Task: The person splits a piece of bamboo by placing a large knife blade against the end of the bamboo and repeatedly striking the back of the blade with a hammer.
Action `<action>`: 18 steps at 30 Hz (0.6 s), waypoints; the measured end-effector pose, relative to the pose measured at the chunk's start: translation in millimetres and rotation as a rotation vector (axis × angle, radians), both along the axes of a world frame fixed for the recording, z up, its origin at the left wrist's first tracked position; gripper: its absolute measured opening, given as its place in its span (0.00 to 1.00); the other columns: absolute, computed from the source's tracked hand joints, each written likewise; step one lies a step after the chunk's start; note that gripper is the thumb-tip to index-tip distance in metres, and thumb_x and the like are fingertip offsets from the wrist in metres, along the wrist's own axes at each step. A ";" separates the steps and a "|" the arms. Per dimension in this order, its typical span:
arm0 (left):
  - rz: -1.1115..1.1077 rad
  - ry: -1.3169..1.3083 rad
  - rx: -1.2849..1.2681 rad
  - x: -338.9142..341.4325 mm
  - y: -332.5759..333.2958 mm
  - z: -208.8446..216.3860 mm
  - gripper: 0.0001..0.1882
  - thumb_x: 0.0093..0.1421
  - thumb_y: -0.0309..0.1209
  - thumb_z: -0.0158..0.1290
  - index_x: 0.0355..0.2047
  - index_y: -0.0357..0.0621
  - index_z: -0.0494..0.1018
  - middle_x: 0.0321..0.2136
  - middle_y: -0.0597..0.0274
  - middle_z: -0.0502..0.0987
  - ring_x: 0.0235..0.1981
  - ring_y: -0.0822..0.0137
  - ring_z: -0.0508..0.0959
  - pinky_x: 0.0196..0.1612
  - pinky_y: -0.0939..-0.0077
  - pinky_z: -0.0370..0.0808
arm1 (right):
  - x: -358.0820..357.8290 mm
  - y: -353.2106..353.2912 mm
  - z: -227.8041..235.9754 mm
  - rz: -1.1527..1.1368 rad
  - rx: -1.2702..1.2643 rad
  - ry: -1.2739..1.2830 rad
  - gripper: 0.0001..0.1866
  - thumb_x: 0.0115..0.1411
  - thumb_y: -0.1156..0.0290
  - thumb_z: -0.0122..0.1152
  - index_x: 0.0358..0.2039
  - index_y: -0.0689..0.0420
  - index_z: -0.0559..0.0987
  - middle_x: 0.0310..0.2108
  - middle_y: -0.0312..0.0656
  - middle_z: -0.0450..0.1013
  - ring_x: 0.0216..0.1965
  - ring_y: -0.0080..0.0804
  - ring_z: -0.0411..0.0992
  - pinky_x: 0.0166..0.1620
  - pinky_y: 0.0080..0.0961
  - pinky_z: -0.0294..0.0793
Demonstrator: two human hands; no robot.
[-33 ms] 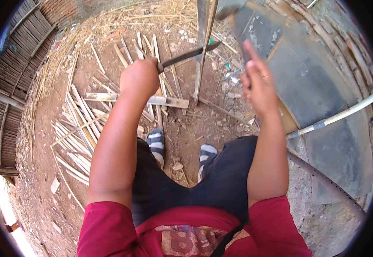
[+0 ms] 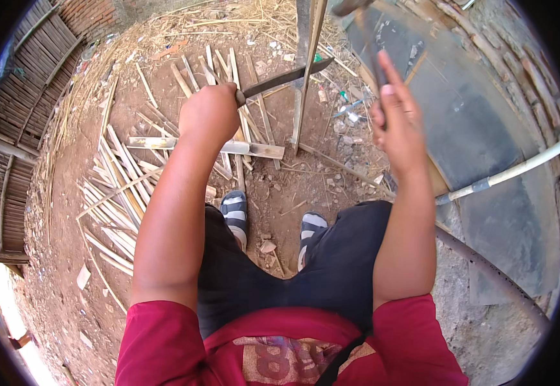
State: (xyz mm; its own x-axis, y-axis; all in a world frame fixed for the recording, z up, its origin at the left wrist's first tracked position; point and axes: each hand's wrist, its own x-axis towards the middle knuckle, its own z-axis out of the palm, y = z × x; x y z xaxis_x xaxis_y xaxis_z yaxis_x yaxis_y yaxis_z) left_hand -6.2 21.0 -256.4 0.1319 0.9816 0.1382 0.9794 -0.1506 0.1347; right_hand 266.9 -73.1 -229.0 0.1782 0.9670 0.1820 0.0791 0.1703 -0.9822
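The person stands on bare, reddish dirt ground (image 2: 68, 212), both arms raised in front of the body. The left hand (image 2: 208, 116) is clenched around the handle of a long dark metal blade (image 2: 286, 77), which points rightward and meets a tall, pale upright bamboo strip (image 2: 307, 71) at its edge. The right hand (image 2: 399, 122) is beside that strip, fingers extended upward, its grip around a thin dark stick-like handle (image 2: 373, 51) rising toward the top of the view; how firmly it closes cannot be told. On the ground, left of the feet in grey striped sandals (image 2: 234, 212), lies a scatter of pale split bamboo slats (image 2: 119, 186). One flat wooden board (image 2: 254, 149) lies crosswise below the left hand. A grey slab (image 2: 486, 141) occupies the right side, with a pale pole (image 2: 511, 170) across it.
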 end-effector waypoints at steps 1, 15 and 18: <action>0.016 0.014 -0.011 -3.7 -0.8 1.7 0.10 0.63 0.32 0.53 0.43 0.49 0.79 0.34 0.46 0.83 0.38 0.43 0.83 0.43 0.49 0.80 | -2.1 -1.6 3.4 -0.012 0.090 0.051 0.24 0.76 0.61 0.44 0.71 0.35 0.65 0.20 0.26 0.59 0.16 0.12 0.54 0.18 0.12 0.57; 0.025 0.016 -0.046 5.6 -1.5 8.3 0.12 0.62 0.29 0.51 0.44 0.48 0.79 0.37 0.46 0.83 0.41 0.45 0.83 0.45 0.51 0.80 | 14.5 14.2 -21.9 0.004 -0.201 -0.101 0.25 0.75 0.65 0.47 0.71 0.35 0.66 0.34 0.29 0.71 0.24 0.14 0.61 0.29 0.16 0.68; 0.031 -0.010 -0.016 1.6 1.9 8.9 0.11 0.62 0.30 0.52 0.44 0.48 0.79 0.36 0.46 0.83 0.40 0.44 0.83 0.44 0.50 0.79 | 5.5 9.9 -8.9 -0.001 -0.135 -0.180 0.25 0.75 0.66 0.47 0.70 0.39 0.67 0.32 0.30 0.70 0.25 0.15 0.61 0.30 0.18 0.68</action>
State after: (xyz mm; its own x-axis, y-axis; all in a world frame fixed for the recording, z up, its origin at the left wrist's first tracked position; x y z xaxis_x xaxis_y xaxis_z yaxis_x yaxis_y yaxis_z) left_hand -4.6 22.9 -247.4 0.0997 0.9874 0.1233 0.9822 -0.1175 0.1469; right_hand 272.4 -63.2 -237.9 0.1557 0.9846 0.0794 0.2554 0.0375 -0.9661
